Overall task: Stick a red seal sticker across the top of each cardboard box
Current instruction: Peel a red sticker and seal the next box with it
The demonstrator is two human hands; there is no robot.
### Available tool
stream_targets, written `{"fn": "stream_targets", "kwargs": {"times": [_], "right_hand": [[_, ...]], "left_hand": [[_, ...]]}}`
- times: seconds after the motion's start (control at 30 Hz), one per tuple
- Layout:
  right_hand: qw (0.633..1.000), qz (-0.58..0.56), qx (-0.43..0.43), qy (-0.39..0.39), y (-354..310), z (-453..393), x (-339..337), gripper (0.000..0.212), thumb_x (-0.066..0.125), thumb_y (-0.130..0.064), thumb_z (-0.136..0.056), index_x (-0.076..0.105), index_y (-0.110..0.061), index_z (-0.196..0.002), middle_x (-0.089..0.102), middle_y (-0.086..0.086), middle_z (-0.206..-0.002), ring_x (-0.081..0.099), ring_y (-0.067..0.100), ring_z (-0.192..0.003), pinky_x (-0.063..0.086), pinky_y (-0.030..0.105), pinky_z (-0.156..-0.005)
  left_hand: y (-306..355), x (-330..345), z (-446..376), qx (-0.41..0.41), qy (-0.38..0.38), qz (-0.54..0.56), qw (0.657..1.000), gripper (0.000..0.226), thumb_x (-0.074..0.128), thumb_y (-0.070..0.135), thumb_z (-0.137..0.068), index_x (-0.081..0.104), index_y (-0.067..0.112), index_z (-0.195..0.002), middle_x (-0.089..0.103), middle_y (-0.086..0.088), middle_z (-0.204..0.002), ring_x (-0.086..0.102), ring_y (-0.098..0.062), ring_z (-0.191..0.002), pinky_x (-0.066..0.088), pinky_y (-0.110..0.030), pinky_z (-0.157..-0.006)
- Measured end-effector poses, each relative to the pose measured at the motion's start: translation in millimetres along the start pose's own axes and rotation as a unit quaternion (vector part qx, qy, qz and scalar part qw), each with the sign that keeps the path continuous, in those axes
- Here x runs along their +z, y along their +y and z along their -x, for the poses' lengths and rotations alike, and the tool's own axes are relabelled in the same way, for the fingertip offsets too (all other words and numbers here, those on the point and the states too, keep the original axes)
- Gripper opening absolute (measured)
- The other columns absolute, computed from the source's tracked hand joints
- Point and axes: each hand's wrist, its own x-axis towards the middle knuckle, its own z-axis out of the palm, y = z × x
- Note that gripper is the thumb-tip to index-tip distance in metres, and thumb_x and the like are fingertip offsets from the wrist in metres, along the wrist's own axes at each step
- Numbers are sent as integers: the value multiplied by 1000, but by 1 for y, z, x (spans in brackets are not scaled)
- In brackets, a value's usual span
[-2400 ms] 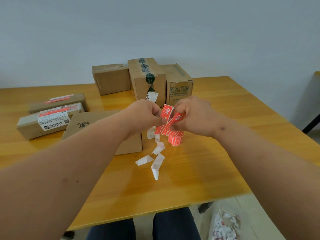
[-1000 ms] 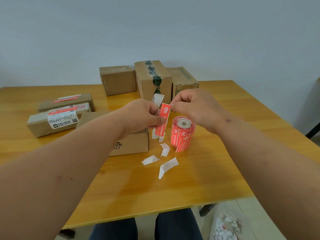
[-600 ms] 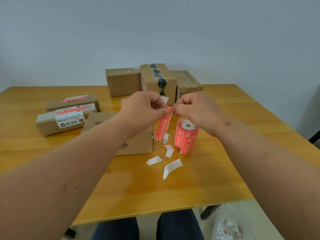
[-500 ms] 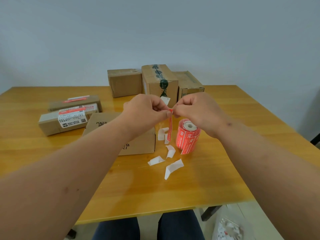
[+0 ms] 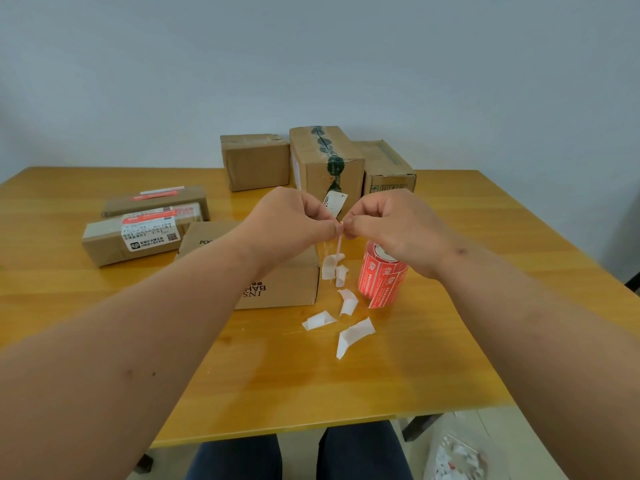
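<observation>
Sticker: one red seal sticker [image 5: 339, 244] hangs edge-on in the air above the worktop [image 5: 311, 382], seen only as a thin red-and-white line; its top end sits between the two hands.
Left hand: the left hand [image 5: 291, 225] has its fingers curled in, thumb and forefinger pressed together on the sticker's top end.
Right hand: the right hand [image 5: 391, 226] mirrors it, fingertips pinching the same top end from the other side, the two pinches almost touching.
Step in hand: by the look of it, the backing is being split from the sticker at its top corner; whether it has parted yet is too small to tell.
Next move: likely calls for a slow peel downward without letting the glue side fold on itself, then carrying the strip to an unsealed box.
Nearest box: a flat cardboard box [image 5: 277, 285] lies just below and left of the hanging sticker, partly hidden by the left wrist; no red strip shows on the part in view.
Roll: the sticker roll [image 5: 381, 278] stands upright just right of the sticker, under the right hand.
Scraps: white backing scraps [image 5: 346, 306] lie curled on the worktop in front of the roll.
Sealed boxes: two long boxes [image 5: 145, 226] at far left already show red strips on top.
Back row: three boxes [image 5: 325, 161] stand together at the far edge, no red strip visible on them.
</observation>
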Motion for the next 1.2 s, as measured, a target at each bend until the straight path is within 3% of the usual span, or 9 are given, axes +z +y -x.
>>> {"fn": "stream_targets", "kwargs": {"times": [0.07, 0.2, 0.3, 0.4, 0.53, 0.67, 0.87, 1.07, 1.2], "right_hand": [[1000, 4, -4, -9, -1, 0, 0, 22, 63, -30, -89, 73, -11, -84, 72, 0, -85, 65, 18, -78, 45, 19, -59], [1000, 14, -4, -17, 0, -3, 3, 17, 65, -29, -87, 73, -14, -83, 72, 10, -91, 65, 31, -89, 54, 37, -71], [1000, 16, -5, -11, 0, -5, 5, 17, 66, -26, -85, 72, -10, -82, 71, 14, -91, 62, 31, -77, 50, 28, -59], [999, 38, 7, -18, 3, -6, 5, 19, 64, -23, -86, 68, -6, -82, 70, 12, -88, 53, 14, -65, 41, 16, -50], [991, 117, 52, -27, 15, -7, 3, 18, 60, -26, -86, 65, -9, -80, 68, 2, -84, 60, 16, -74, 50, 32, -70], [943, 317, 69, -68, 21, -8, 2, 19, 56, -36, -85, 67, -21, -84, 66, -6, -85, 57, 12, -83, 32, 41, -95], [879, 464, 2, -113, 5, -15, 4, 17, 52, -32, -80, 64, -23, -73, 63, -9, -78, 55, 13, -82, 23, 43, -92], [933, 358, -5, -44, -8, -29, 14, 37, 45, -31, -86, 42, -19, -51, 44, -2, -58, 46, 15, -61, 30, 40, -83], [991, 116, 66, -21, -17, -34, 23, 29, 54, -32, -91, 64, -9, -77, 65, 5, -79, 60, 23, -74, 44, 35, -69]], "left_hand": [[-1, 0, -1, -5, 0, -2, 1000, 14, 73, 28, -84, 76, 16, -78, 70, 1, -79, 60, -6, -82, 47, -22, -69], [-1, -1, 0, -9, -4, -17, 1000, 13, 71, 23, -85, 76, 16, -76, 68, 2, -74, 57, -4, -73, 41, -19, -63], [0, -1, 0, -20, -2, -17, 1000, 12, 69, 18, -84, 75, 15, -74, 65, 6, -71, 55, -3, -72, 39, -18, -60], [-1, -4, -2, -35, 9, -17, 999, 13, 68, 16, -82, 73, 14, -71, 69, 0, -80, 59, -11, -80, 50, -26, -65], [-6, -17, -4, -64, 75, 20, 995, 11, 63, 11, -81, 70, 6, -74, 63, -1, -74, 50, -17, -70, 47, -27, -60], [-16, -32, -8, -82, 159, 69, 982, 12, 59, 11, -81, 69, 5, -82, 55, -7, -75, 43, -16, -67, 34, -24, -53], [-29, -50, -12, -72, 195, 103, 973, 13, 58, 14, -80, 68, 6, -82, 59, -5, -76, 46, -19, -73, 35, -28, -62], [-29, -58, -7, -22, 143, 129, 981, 12, 61, 10, -84, 72, 13, -81, 59, 2, -65, 48, -13, -69, 40, -25, -66], [-31, -63, -4, 5, 104, 150, 983, 14, 62, 8, -86, 72, 15, -79, 61, 2, -65, 51, -11, -69, 44, -23, -71]]}}
